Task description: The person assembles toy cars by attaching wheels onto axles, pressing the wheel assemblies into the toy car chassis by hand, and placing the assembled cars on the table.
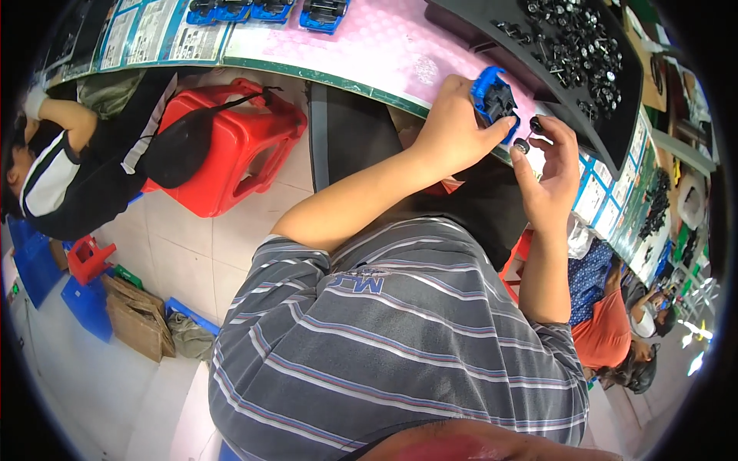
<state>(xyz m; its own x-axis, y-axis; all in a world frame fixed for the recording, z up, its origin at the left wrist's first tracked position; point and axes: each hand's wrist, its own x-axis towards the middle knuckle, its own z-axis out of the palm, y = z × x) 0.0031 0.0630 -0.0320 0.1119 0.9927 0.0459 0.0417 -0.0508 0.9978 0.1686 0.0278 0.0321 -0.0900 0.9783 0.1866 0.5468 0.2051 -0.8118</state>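
Observation:
My left hand (459, 127) grips a blue toy car body (492, 96), its black underside turned up toward me. Close by on the right, my right hand (551, 169) pinches a small axle with two black wheels (523, 144) between thumb and fingers. The wheels are a short way from the car body, apart from it. Both hands are over the front edge of the pink-topped table. Beyond them stands a black tray (507, 58) holding a heap of similar wheel pairs (584, 54).
Several blue car bodies (323, 14) lie along the table's far left. A red plastic stool (231, 146) with a black bag-like thing (181, 150) on it stands at left. One person (58, 180) is at the far left; others (607, 330) are at right.

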